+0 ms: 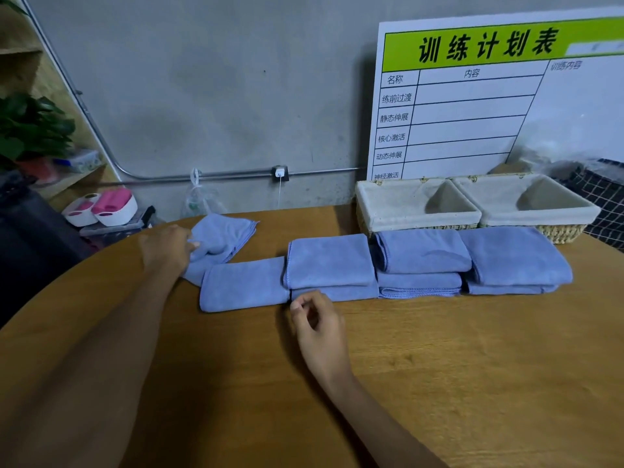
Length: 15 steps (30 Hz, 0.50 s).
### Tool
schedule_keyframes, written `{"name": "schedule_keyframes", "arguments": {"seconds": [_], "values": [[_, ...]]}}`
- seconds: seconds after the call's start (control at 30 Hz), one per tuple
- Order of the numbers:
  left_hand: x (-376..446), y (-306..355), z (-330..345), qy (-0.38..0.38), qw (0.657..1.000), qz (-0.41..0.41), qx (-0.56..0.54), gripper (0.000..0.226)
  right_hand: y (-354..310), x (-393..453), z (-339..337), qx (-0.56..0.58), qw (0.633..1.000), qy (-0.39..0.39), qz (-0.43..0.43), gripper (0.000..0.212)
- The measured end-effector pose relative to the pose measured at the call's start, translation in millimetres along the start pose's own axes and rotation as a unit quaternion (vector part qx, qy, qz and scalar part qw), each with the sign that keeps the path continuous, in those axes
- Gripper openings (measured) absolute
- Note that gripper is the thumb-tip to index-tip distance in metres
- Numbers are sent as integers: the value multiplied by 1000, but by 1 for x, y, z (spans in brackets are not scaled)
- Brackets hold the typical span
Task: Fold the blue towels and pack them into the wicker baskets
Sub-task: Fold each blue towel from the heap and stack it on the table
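Several folded blue towels lie in a row across the wooden table (439,349): a single one (243,285) at the left, then three two-high stacks (329,261), (420,251), (513,255). A loosely folded towel (224,236) lies at the far left, and my left hand (167,248) grips its near edge. My right hand (315,319) hovers just in front of the row, fingers curled, holding nothing. Two wicker baskets with beige cloth liners stand behind the stacks, the left one (417,216) and the right one (537,211), both with nothing inside.
A white board with a green header (489,96) leans on the wall behind the baskets. A dark checked bag (604,197) sits at the far right. Left of the table are a shelf with a plant (30,130) and pink-and-white containers (108,207).
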<state>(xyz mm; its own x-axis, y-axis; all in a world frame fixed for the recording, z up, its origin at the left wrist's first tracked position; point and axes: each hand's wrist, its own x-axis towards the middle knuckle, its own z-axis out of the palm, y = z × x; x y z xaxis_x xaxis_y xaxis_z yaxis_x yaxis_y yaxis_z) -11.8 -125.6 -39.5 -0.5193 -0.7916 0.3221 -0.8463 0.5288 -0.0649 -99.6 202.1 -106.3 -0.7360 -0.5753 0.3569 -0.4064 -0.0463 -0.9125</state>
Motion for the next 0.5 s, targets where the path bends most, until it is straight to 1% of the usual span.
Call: {"name": "schedule_keyframes", "arguments": {"seconds": [0.07,0.13,0.17,0.2,0.23,0.27,0.3,0.33,0.37,0.4,0.43,0.5], "values": [[-1,-7,-14,76,989,-59,-113,24,-1,0,-1,1,1000,-3,1,11],[-3,-18,-38,152,946,-138,-250,32,-4,0,-2,1,1000,-10,-5,11],[-6,-22,-55,207,917,-155,-305,38,-6,0,-2,-2,1000,-16,-9,11],[-8,-26,-71,265,886,-146,-352,42,-7,0,-3,-4,1000,-25,-9,11],[-14,-27,-92,310,859,-120,-389,38,-7,0,-3,-3,999,-37,-6,11],[-23,-24,-114,348,835,-81,-418,27,-8,0,-4,-2,999,-50,-3,9],[-34,-16,-138,376,819,-37,-433,14,-9,1,-5,5,998,-63,2,7],[-46,-6,-160,397,800,3,-449,10,-11,1,-9,18,997,-75,11,6],[-60,6,-180,405,789,31,-461,12,-15,2,-14,41,995,-84,21,7],[-76,16,-194,409,783,48,-467,18,-20,2,-20,68,993,-91,29,7],[-94,27,-207,405,783,56,-468,23,-25,3,-29,97,990,-96,36,8],[-138,54,-220,373,796,75,-471,18,-34,3,-48,136,984,-99,54,10]]}}
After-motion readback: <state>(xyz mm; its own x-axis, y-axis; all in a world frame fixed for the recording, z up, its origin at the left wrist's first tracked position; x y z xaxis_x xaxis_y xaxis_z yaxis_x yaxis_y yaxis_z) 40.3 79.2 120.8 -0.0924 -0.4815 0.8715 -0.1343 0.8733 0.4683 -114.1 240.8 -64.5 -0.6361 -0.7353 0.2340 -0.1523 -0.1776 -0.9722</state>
